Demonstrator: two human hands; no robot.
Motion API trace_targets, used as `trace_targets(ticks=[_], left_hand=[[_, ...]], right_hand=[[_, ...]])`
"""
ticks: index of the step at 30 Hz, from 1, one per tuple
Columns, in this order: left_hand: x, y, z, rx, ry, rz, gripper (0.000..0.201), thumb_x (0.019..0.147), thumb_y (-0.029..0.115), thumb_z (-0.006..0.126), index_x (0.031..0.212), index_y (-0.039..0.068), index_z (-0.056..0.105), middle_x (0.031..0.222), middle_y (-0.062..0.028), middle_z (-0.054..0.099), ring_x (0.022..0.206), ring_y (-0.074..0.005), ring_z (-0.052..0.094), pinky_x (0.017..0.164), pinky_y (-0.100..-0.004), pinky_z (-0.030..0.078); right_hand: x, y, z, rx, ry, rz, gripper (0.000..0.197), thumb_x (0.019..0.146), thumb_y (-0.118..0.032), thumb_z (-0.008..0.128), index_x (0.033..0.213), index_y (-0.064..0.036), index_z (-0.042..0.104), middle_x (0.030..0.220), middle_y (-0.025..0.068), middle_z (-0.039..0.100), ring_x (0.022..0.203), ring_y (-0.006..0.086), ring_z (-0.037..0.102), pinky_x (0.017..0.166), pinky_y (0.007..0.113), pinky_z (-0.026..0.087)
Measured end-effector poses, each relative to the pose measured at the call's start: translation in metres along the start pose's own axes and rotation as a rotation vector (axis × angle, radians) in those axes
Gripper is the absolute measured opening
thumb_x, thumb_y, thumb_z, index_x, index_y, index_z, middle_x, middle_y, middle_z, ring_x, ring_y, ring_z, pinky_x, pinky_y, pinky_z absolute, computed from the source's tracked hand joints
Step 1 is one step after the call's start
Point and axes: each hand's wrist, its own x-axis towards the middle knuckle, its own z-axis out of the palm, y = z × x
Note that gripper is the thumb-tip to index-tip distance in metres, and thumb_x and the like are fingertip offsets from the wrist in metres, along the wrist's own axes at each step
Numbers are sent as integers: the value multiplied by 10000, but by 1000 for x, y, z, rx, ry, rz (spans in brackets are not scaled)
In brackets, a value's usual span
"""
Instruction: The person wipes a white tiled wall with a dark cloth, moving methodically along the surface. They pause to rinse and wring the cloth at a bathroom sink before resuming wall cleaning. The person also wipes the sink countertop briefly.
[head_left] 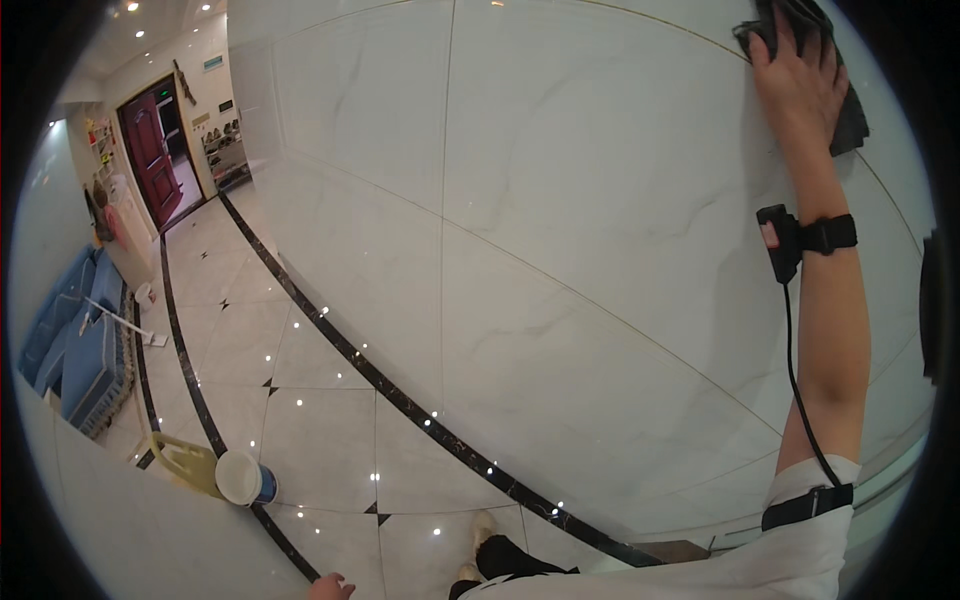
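Note:
High on the pale marbled tile wall (600,230), at the upper right, my right hand (800,85) presses a dark grey cloth (853,120) to the surface. Its fingers are spread over the cloth, and my arm reaches up at full stretch. A black strap with a small device (780,243) circles that wrist, and a cable runs from it down to an armband. Only the fingertips of my left hand (332,588) show at the lower edge. They look slightly apart with nothing visible in them; the rest is cut off.
A white bucket (240,478) and a yellow-green jug (185,465) stand on the tiled floor at the lower left. Beyond are a blue sofa (95,370), a white-headed mop (150,338), a shoe rack (228,160) and an open red door (150,155). My feet (484,525) are below.

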Motion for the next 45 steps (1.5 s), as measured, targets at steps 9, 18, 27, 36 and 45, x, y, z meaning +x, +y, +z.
trace_targets(ticks=[9,18,27,36,45], left_hand=[[179,141,-105,207,280,456,418,787,375,668,1058,57,656,980,-164,673,929,-345,631,818,-433,501],[208,189,-180,126,344,693,373,798,353,673,1044,74,649,948,-139,678,882,-315,646,775,-406,516],[229,-20,-232,251,146,203,460,799,346,659,1098,-1,622,1058,-245,634,1041,-399,577,889,-445,469],[330,31,-291,136,119,560,443,827,325,636,1123,-4,607,1015,-237,651,992,-380,606,872,-444,475],[331,-62,-314,309,219,394,417,824,343,631,1100,30,625,1037,-212,654,1008,-375,599,871,-446,472]], right_hand=[[-94,-147,58,30,-243,-549,413,843,-160,455,1197,29,553,1327,215,465,1257,378,387,1030,562,287],[-152,-194,72,630,-426,-707,385,874,-154,449,1204,-7,584,1404,219,402,1374,397,238,1139,561,110],[-58,-67,38,-22,62,79,552,792,-393,619,1272,-129,545,1296,244,477,1272,407,367,1059,560,242],[-207,-255,55,356,-497,-662,370,841,-380,589,1098,-121,651,1383,144,448,1395,350,220,1133,521,175],[-83,-174,46,71,-51,-43,535,802,-401,628,1263,-139,556,1285,256,480,1295,399,345,1085,534,226]])
